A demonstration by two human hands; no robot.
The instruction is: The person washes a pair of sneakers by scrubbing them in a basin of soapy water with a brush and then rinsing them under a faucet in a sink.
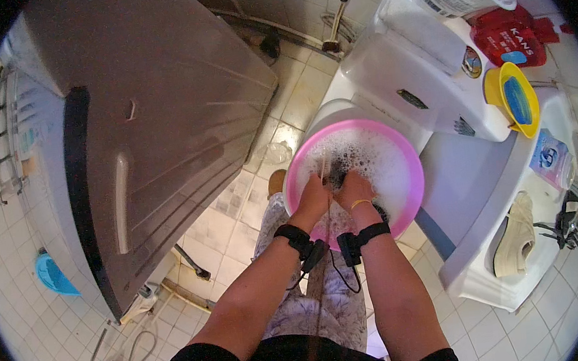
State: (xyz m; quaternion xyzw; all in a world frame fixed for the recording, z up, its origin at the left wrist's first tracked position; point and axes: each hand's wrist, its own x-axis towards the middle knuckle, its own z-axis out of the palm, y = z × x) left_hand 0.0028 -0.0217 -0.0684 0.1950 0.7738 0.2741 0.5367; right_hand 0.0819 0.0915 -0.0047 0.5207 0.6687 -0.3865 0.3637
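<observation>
Work in hand, by judgement: a wash done by hand, seemingly mid-way. A dark, wet thing of unclear shape is held or pressed down in cloudy white soapy water, inside a round pink plastic basin. Done so far: basin filled, foam raised, dark thing wetted. Left, as judged: further rubbing, then a rinse, as the foam is thick and no clear water is seen in the basin.

Position: the dark thing lies between the two sets of fingers, just beyond and against them, partly sunk in foam. It is flanked by the left hand and the right hand.

Fingers: both sets are bent inward and brought close together. Fingertips are hidden by foam and by the hands themselves; whether a firm grip is kept on the dark thing cannot be told.

Around: an off-white shoe is laid on the white sink, well to the right of the fingers and not touched. Beyond it, farther from the body, a yellow oval plastic object with a blue inner face is propped, also well apart from the fingers.
</observation>
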